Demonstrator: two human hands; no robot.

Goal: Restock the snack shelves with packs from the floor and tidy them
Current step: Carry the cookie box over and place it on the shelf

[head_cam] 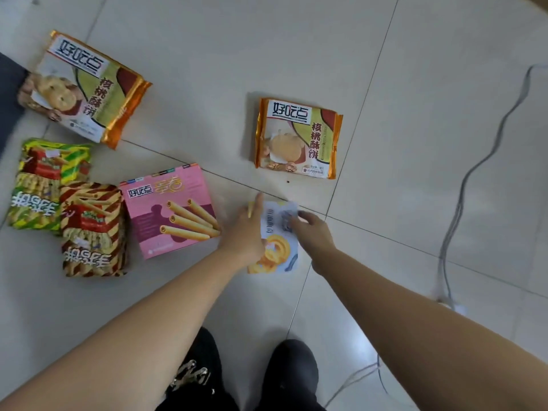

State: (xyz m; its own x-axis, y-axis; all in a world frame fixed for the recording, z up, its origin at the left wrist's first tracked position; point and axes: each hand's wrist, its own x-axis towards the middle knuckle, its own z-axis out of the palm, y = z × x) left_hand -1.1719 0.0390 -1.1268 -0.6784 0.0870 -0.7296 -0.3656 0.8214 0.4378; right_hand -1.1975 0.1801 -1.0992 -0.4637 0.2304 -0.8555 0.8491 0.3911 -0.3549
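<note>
- Both hands reach down to a white cookie pack (277, 250) that lies on the tiled floor (207, 54), just in front of the person's black shoes (289, 372).
- The left hand (244, 232) lies over the left edge of this pack, with the fingers stretched forward; I cannot tell if it already grasps the pack.
- The right hand (312, 229) touches the upper right part of the pack with bent fingers; a firm grasp is not clear, because the picture is blurred there.
- A pink wafer roll box (170, 210) lies flat just to the left of the left hand.
- Further left, a red striped snack bag (93, 229) partly overlaps a green striped snack bag (41, 185).
- Two walnut biscuit packs with gold edges lie on the floor: one at the far left (86, 87), one beyond the hands (298, 137), apart from the white pack.
- A grey cable (462, 188) runs over the floor on the right side.
</note>
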